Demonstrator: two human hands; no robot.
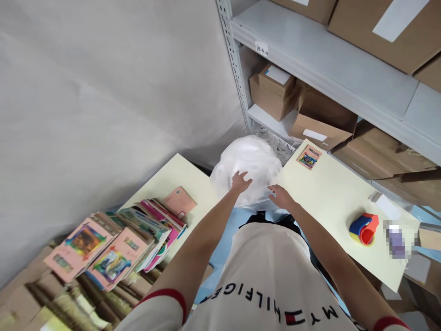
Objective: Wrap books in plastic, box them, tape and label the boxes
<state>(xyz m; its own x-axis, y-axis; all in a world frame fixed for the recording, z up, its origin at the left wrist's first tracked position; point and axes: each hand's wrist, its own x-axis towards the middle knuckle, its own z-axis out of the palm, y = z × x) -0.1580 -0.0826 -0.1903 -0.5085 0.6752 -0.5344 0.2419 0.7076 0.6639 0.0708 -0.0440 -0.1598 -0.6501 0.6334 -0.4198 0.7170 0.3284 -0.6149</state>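
Note:
A bulky, translucent white plastic bag point(253, 154) stands between two pale tabletops, straight ahead of my body. Over its near side is my left hand point(241, 182), fingers spread and nothing gripped; whether the fingertips touch the plastic I cannot tell. My right hand point(281, 197) is at the bag's right near edge, fingers stretched toward it and holding nothing. What the bag contains does not show through.
Piles of books point(151, 234) cover much of the left table point(177, 172). On the right table point(330, 193) lie a pink booklet point(309, 157) and a red, blue and yellow object point(365, 229). Behind rises a grey shelf rack point(310, 46) with cardboard boxes point(275, 89).

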